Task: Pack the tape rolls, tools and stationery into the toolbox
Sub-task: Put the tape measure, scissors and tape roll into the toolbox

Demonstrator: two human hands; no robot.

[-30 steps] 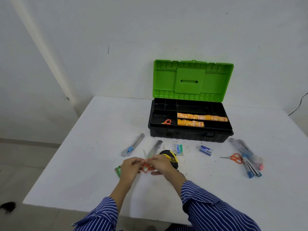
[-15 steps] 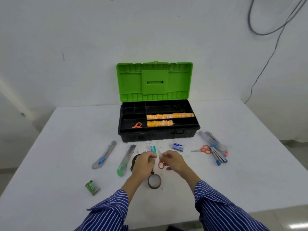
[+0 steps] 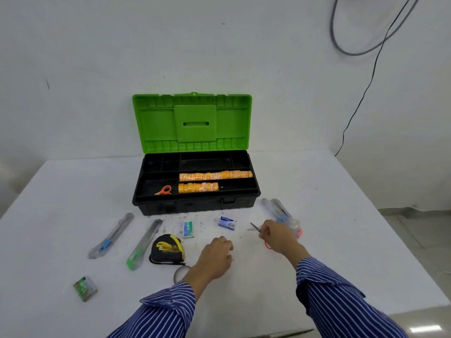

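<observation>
Right hand grips scissors on the table, left hand idle.

Right hand (image 3: 277, 236) curls round the scissors (image 3: 255, 228), blades poking left, beside a bag of pens (image 3: 278, 211). Left hand (image 3: 217, 252) hangs loosely curled, holding nothing, over the table (image 3: 317, 191), partly covering a tape roll (image 3: 179, 274). Nearby lie a tape measure (image 3: 166, 250), two cutters (image 3: 144, 243), two staple boxes (image 3: 188, 229). The open toolbox (image 3: 195, 203) behind holds orange rolls (image 3: 214, 176).
</observation>
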